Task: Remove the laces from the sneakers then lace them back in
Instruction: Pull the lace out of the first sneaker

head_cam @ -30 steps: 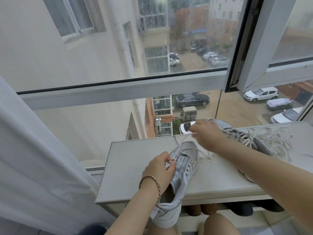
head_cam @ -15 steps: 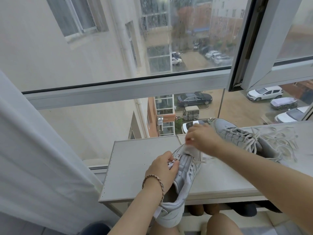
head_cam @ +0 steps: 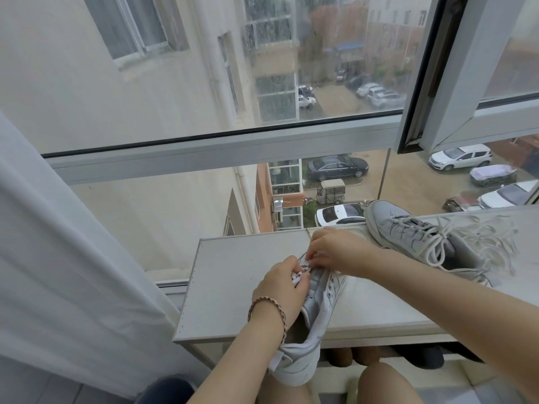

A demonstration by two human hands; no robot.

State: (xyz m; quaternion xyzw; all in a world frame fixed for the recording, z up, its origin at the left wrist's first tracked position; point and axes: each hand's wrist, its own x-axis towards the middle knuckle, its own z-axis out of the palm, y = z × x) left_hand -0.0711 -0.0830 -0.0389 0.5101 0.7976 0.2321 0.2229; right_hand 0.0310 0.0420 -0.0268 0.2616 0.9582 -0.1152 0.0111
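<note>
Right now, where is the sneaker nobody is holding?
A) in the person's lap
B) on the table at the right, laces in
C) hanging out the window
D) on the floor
B: the laced sneaker lies on the table at the right; the left hand and right hand are on the other sneaker.

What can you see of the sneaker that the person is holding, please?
The sneaker is pale grey-white, leather-like with a silvery side panel and a mesh-lined collar. It lies on the grey board, toe toward the window, heel overhanging the near edge. The eyelets along its visible flap are empty. The left hand grips its upper; the right hand pinches the lace near the toe.
</note>
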